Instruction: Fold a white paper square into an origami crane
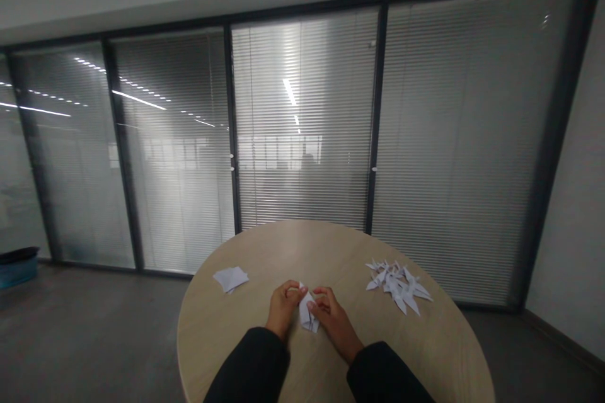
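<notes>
**A small paper piece pinched between both hands, mid-fold**

Nearest the camera, two dark sleeves are seen reaching out over the round wooden counter. Just beyond them, the left hand and the right hand are brought close together at the counter's middle. A white, partly folded paper piece is held between them. The left hand is closed, fingertips pinched on the paper's upper left edge. The right hand is curled, with thumb and forefinger pressed on the right side. The lower tip of the paper appears to rest on or just above the counter.

The step is judged to be a crease being formed or pressed in. A further fold would call for one hand to pin the paper while an edge is turned over and lined up by the other.

Farther off, a few flat white sheets are laid to the left. A pile of finished folded paper shapes is spread to the right, well apart from the hands. Beyond the counter, a glass wall with blinds is seen.
</notes>
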`<action>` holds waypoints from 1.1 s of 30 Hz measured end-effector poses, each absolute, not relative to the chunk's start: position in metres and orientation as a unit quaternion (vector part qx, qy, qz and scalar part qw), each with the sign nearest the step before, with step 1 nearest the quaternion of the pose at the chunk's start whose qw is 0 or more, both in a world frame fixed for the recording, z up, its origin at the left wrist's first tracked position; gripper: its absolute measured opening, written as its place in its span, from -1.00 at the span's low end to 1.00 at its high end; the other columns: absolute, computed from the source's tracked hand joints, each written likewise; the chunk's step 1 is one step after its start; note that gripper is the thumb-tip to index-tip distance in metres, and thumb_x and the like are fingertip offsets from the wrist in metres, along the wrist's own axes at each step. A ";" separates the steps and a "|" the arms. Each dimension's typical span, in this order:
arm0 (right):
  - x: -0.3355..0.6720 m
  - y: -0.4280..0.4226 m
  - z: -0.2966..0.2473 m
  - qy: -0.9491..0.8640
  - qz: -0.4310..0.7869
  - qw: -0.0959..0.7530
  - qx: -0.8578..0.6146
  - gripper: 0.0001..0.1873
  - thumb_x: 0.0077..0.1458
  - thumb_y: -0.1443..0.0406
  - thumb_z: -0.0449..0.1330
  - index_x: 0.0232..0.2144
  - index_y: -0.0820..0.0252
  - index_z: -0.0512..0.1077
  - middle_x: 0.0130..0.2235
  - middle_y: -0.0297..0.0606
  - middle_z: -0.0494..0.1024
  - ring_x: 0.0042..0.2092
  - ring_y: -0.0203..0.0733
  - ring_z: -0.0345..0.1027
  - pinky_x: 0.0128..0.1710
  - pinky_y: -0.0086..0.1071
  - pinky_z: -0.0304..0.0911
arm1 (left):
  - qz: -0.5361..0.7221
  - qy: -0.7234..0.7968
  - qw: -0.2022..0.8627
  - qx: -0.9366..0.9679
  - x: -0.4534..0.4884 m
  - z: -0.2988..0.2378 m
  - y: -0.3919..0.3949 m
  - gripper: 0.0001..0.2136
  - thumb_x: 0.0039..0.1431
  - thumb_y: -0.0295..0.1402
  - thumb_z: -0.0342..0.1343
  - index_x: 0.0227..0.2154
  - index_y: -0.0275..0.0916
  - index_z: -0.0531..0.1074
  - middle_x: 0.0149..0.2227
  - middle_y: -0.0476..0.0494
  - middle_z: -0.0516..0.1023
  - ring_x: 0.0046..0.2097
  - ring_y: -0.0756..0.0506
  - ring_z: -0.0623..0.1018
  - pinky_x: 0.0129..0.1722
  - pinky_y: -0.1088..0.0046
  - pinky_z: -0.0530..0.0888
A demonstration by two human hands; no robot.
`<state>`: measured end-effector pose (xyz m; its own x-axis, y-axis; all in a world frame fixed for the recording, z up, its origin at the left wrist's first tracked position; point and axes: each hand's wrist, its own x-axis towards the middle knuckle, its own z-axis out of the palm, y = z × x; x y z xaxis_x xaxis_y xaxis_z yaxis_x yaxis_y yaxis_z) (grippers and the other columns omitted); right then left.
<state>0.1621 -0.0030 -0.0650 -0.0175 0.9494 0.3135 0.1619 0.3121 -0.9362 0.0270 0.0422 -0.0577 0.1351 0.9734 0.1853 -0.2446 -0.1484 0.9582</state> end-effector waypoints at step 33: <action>0.167 0.004 -0.074 -0.614 0.363 0.541 -0.446 -0.73 -0.02 0.13 0.18 -0.31 0.12 0.26 -0.46 -0.40 0.49 -0.41 -0.22 0.39 -0.42 -0.41 0.22 | 0.528 0.325 0.557 0.552 0.030 -0.060 0.043 -0.62 -0.38 -0.12 0.36 -0.61 -0.30 0.37 -0.67 -0.01 0.43 -0.61 0.03 0.36 -0.57 0.54 0.22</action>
